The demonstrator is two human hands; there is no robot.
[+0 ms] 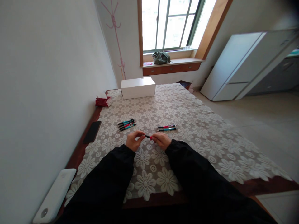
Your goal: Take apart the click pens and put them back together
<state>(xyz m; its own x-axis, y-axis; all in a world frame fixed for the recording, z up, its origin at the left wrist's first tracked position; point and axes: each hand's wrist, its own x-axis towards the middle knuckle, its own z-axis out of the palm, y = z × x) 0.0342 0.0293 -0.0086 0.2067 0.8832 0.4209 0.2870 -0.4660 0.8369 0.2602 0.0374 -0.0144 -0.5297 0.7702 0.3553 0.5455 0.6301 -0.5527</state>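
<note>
Left hand (pixel 133 141), right hand (pixel 161 140), pen (pixel 148 136) pinched between

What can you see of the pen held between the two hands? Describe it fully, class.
The pen is slim, with a black section towards the left hand and a red section towards the right hand. It lies roughly level, just above the lace tablecloth, pinched at each end by the fingers, so only its short middle shows. It looks like plastic. Whether it is capped or being pulled apart cannot be told.
</note>
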